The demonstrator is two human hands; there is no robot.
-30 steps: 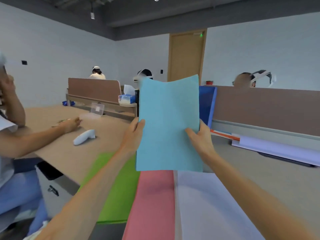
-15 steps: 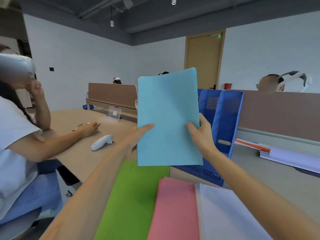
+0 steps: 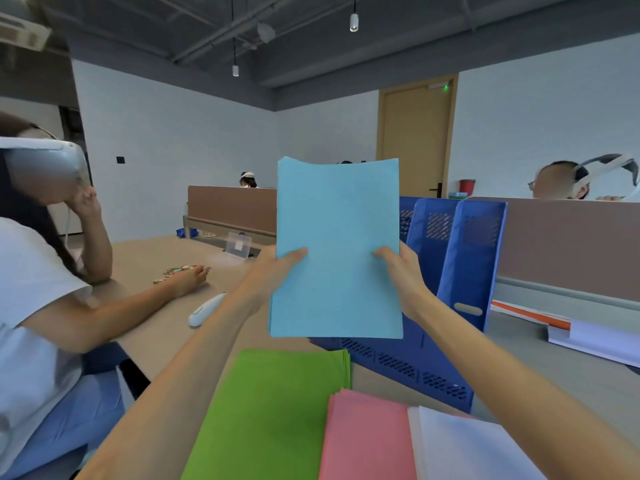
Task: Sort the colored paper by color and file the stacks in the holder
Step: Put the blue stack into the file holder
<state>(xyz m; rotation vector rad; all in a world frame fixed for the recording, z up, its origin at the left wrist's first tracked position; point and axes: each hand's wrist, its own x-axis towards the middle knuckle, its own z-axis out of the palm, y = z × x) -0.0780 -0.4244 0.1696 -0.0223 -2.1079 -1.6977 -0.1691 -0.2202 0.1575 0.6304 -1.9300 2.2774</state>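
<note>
I hold a stack of light blue paper [image 3: 337, 244] upright in the air in front of me. My left hand [image 3: 273, 268] grips its left edge and my right hand [image 3: 401, 271] grips its right edge. Behind and to the right of it stands a blue file holder [image 3: 464, 258] with upright dividers, partly hidden by the paper. On the desk below lie a green paper stack [image 3: 270, 414], a pink stack [image 3: 367, 438] and a white stack [image 3: 467, 448], side by side.
A seated person in a white shirt [image 3: 31, 306] with a headset rests an arm on the desk at left. A white controller [image 3: 206, 310] lies near that arm. White and orange booklets [image 3: 571, 334] lie at right. Brown partitions [image 3: 568, 244] stand behind the holder.
The view has tilted up and left, bringing the blue holder into sight. My left thumb has closed onto the blue stack's front, and the stack now stands squarer between both hands.
</note>
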